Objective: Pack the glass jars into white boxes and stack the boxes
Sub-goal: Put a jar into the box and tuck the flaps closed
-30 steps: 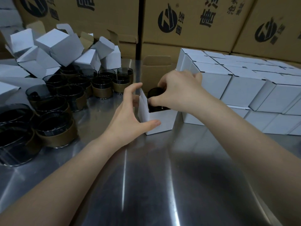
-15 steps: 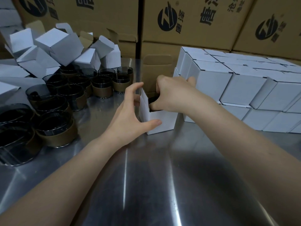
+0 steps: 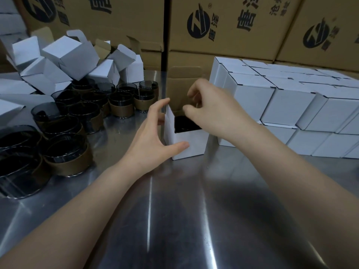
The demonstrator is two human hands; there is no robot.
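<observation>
An open white box (image 3: 192, 141) stands on the steel table, its brown lid flap (image 3: 180, 82) upright behind it. A dark glass jar (image 3: 184, 124) sits down inside the box. My left hand (image 3: 149, 140) grips the box's near left corner, thumb on the front face and fingers along the left wall. My right hand (image 3: 211, 113) hovers just above the box's opening with its fingers loosely bent and nothing in them. To the right, closed white boxes (image 3: 291, 101) are stacked in two layers.
Several loose glass jars with brown sleeves (image 3: 120, 103) crowd the left of the table (image 3: 174, 210). Behind them lies a heap of empty white boxes (image 3: 70, 55). Large printed brown cartons (image 3: 233, 26) wall off the back.
My right hand pushed the jar down into the box, let it go and lifted clear of the opening. My left hand kept its hold on the box.
</observation>
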